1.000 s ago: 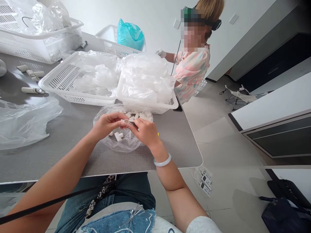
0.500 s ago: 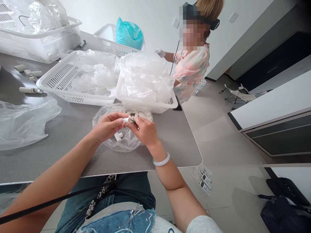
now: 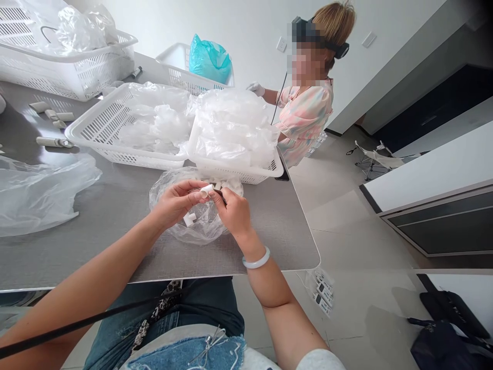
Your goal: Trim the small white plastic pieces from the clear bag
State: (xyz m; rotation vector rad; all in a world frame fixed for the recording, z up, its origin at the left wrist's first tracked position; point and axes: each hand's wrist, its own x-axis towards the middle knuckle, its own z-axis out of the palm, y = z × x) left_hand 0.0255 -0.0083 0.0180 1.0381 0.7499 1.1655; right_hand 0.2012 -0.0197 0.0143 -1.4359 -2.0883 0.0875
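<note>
Head view: left hand (image 3: 175, 201) and right hand (image 3: 233, 209) pinch white fitting (image 3: 207, 189).

The small white plastic piece (image 3: 207, 189) at the centre is mostly covered by the fingertips of the left hand (image 3: 175, 203), so its shape cannot be told. The thin dark object (image 3: 220, 193) pinched in the right hand (image 3: 233, 210) is too small to identify. The white slotted plastic basket (image 3: 77, 77) at upper left runs off the top and left edges. The face of the person in the pastel blouse (image 3: 304, 113) is blurred.
</note>
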